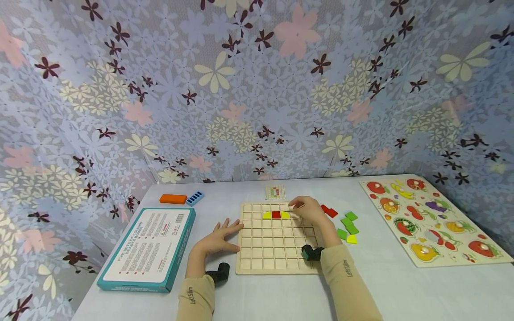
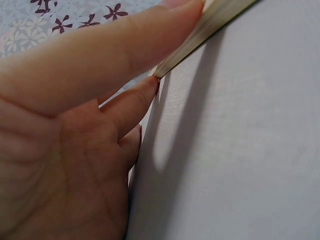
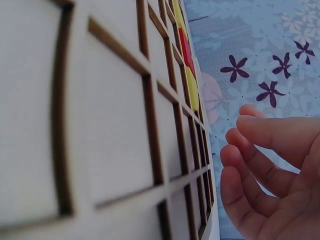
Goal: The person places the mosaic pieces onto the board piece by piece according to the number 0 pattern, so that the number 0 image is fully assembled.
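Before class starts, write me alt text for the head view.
A person's left hand touches a wooden grid board; the right hand is at its far right corner. In the grid, a red square sits between two yellow pieces; loose tiles lie to the right.

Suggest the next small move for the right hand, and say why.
Probably reach for a loose green tile: the right hand appears empty, and the grid board shows only yellow and red tiles, while the small card shows green too.
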A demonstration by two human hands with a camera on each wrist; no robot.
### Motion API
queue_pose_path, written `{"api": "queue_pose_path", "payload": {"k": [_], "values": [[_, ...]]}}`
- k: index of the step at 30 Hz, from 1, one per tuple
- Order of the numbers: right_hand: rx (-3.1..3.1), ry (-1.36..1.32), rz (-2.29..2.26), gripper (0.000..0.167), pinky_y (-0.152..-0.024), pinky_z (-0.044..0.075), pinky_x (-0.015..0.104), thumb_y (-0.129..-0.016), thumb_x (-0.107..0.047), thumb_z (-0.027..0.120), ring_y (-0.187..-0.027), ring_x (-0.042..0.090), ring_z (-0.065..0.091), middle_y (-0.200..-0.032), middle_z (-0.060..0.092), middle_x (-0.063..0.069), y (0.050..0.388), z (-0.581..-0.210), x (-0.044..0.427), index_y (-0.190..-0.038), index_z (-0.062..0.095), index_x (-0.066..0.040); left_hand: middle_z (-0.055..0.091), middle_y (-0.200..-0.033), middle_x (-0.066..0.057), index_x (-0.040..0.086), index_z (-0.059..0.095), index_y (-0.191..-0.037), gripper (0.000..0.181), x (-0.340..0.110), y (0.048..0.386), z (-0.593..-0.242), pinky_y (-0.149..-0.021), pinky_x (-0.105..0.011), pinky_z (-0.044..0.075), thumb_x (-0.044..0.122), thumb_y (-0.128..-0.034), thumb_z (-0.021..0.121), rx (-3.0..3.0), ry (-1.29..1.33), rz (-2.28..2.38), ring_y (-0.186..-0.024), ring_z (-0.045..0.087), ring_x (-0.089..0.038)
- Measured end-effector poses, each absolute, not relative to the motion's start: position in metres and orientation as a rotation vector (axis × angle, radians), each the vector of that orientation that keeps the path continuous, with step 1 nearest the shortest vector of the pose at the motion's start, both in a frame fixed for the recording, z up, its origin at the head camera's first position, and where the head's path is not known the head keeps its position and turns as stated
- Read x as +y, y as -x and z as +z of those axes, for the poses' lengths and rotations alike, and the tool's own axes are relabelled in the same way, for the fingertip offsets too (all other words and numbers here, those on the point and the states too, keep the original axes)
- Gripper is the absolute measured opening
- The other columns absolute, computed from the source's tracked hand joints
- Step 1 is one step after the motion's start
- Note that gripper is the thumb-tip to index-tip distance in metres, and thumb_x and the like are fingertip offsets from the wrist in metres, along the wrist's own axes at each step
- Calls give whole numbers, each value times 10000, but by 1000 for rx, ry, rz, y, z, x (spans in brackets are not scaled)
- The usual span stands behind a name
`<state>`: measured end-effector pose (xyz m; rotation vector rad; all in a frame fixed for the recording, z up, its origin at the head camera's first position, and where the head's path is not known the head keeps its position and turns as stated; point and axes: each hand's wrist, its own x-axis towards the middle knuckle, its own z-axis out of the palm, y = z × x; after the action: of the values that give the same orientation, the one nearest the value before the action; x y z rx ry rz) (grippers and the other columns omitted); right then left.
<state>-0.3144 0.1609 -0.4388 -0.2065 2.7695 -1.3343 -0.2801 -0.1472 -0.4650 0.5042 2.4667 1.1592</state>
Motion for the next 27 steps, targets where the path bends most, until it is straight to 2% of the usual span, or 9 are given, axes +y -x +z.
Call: {"api": "queue_pose_path", "payload": {"k": [7,16,27], "values": [[2714,167,-1412,249,-649,493,335,-870,-40,568,-810,242,563,-981,586,157,309,-439,169,-1110,614,11,228,-1514,-53,141,426,-1393,781,-148,280,-465,-1112,-556,-71,175,-697,779,2474,-505,1145,-1408,-59,-338],[2749,156,-1415,267,-697,503,350,-875,-54,578,-891,272,562,-997,598,157,305,-442,181,-1133,607,11,226,-1517,-34,168,430,-1394,777,-148,281,-466,-1100,-588,-59,192,-699,776,2479,-475,1140,-1406,-69,-343],[2770,66,-1442,279,-729,490,374,-866,-67,581,-930,285,550,-1003,605,162,304,-442,195,-1133,609,9,231,-1514,-54,139,432,-1390,777,-148,281,-465,-1110,-562,-69,171,-695,779,2467,-493,1163,-1406,-62,-343]]}}
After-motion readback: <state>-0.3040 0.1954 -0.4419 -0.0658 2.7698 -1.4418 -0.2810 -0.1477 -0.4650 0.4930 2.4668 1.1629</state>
